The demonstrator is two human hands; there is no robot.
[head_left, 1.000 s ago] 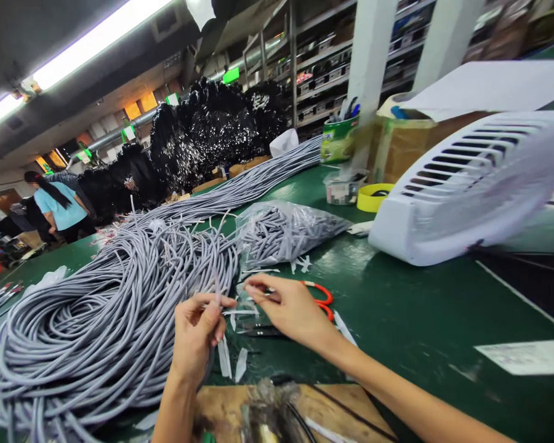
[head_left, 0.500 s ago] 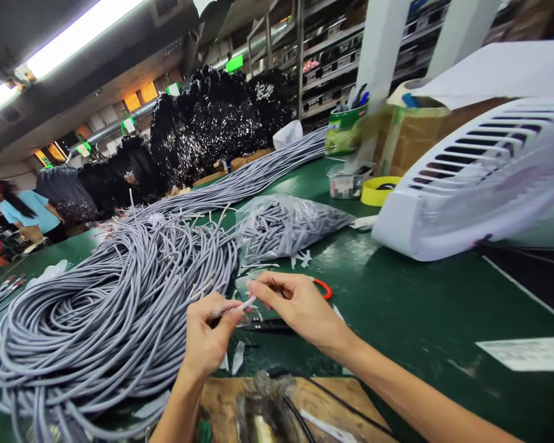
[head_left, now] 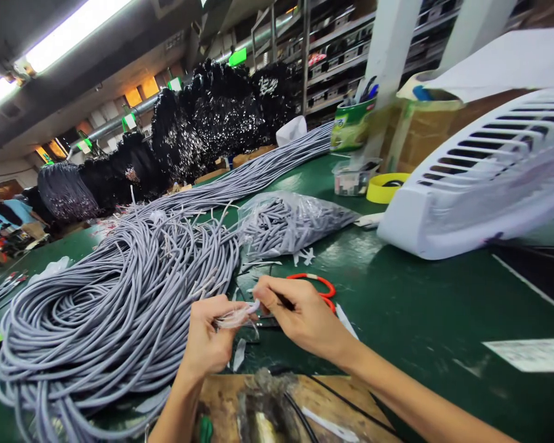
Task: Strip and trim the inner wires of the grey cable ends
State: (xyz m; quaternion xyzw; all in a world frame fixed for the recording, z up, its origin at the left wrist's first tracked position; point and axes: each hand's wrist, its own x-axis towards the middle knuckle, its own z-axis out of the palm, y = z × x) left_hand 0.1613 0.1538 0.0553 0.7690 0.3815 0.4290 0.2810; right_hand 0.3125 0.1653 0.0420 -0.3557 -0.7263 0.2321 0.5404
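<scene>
Between my two hands is a short pale grey cable end (head_left: 255, 306) with loose white and clear strands (head_left: 235, 317) trailing from it. My left hand (head_left: 211, 338) is closed around the strands, thumb against bent fingers. With thumb and forefinger, my right hand (head_left: 302, 314) pinches the tip of the cable end. Red-handled scissors (head_left: 331, 287) lie under and behind my right hand, which partly hides them. To the left of my hands spreads a large heap of coiled grey cables (head_left: 115, 314). A clear plastic bag of short grey cable pieces (head_left: 286, 224) lies just beyond.
A wooden board (head_left: 226, 400) with a worn metal fixture is below my hands. On the green table (head_left: 420, 307) stand a white fan (head_left: 410, 215), yellow tape roll (head_left: 386, 188), small clear box (head_left: 353, 178) and green can (head_left: 351, 126). A person (head_left: 13, 212) is far left.
My hands have drawn slightly apart around the cable end, and more loose strands show at my left fingers. More of the red scissors handle is visible. The view has shifted slightly.
</scene>
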